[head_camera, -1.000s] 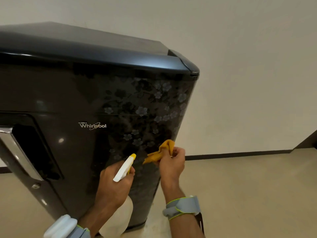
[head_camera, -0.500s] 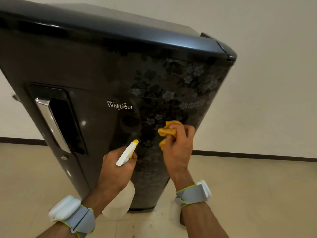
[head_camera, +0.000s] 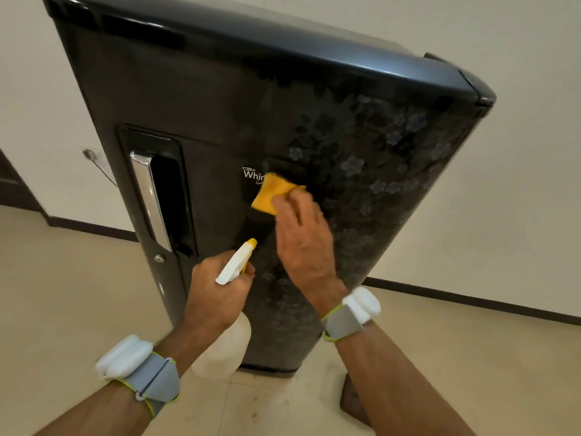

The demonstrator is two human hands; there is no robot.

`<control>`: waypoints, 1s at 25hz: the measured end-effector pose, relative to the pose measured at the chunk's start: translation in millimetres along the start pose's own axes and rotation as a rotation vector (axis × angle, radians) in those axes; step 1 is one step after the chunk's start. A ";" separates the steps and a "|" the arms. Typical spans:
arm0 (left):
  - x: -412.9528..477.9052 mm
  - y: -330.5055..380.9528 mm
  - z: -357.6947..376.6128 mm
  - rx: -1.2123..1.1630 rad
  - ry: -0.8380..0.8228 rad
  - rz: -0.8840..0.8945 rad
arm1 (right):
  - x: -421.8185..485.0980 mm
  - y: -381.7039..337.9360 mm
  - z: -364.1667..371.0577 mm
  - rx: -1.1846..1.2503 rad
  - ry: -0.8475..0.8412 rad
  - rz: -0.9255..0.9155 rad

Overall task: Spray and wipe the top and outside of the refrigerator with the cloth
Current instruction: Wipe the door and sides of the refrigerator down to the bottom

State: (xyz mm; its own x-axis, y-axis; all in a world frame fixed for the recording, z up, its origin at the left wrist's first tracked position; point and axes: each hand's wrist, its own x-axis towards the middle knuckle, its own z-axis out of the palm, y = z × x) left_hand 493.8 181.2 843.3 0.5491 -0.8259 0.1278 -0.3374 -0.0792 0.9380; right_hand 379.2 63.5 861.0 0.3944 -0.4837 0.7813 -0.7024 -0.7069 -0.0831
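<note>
A dark grey refrigerator point(head_camera: 220, 105) with a flower pattern on its door fills the middle of the view. My right hand point(head_camera: 303, 243) presses a yellow cloth point(head_camera: 273, 196) flat on the door, over the end of the white brand lettering. My left hand point(head_camera: 217, 297) grips a white spray bottle point(head_camera: 234, 265) with a yellow nozzle, held just below the cloth and pointing up at the door. The bottle's body hangs under my hand.
A chrome door handle point(head_camera: 147, 196) sits in a recess at the door's left. White walls with a dark skirting point(head_camera: 471, 298) stand behind. A wall socket with a cable point(head_camera: 94, 158) is at the left. My foot point(head_camera: 353, 401) is on the beige tiled floor.
My right hand has slid the cloth up and to the left across the door, onto the brand lettering. My view has shifted so more of the handle side shows. The left hand keeps the bottle.
</note>
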 end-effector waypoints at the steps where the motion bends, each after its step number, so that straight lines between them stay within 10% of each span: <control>1: -1.8 -0.3 -2.2 -0.004 0.010 -0.006 | -7.6 0.2 10.8 -0.079 -0.124 -0.190; 5: -7.7 -7.2 -19.5 -0.011 0.070 -0.056 | -55.4 54.7 9.8 -0.244 -0.389 -0.505; 10: -9.6 -18.0 -26.0 -0.013 0.109 -0.084 | -3.2 -7.1 22.5 -0.121 -0.046 -0.086; 15: -6.9 -17.7 -26.6 -0.027 0.122 -0.090 | -47.1 11.7 43.9 -0.286 -0.430 -0.692; 21: -6.1 -28.9 -28.7 0.002 0.145 -0.119 | -14.1 -6.7 39.6 -0.210 -0.196 -0.322; 25: -3.7 -29.3 -32.4 -0.014 0.159 -0.137 | -39.3 -23.0 77.6 -0.203 -0.366 -0.685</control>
State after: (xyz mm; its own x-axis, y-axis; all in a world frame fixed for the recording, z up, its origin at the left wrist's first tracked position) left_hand 526.4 204.6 825.7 0.7032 -0.7094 0.0469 -0.2411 -0.1759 0.9544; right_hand 425.9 58.7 784.2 0.9215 -0.1402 0.3622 -0.3143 -0.8172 0.4831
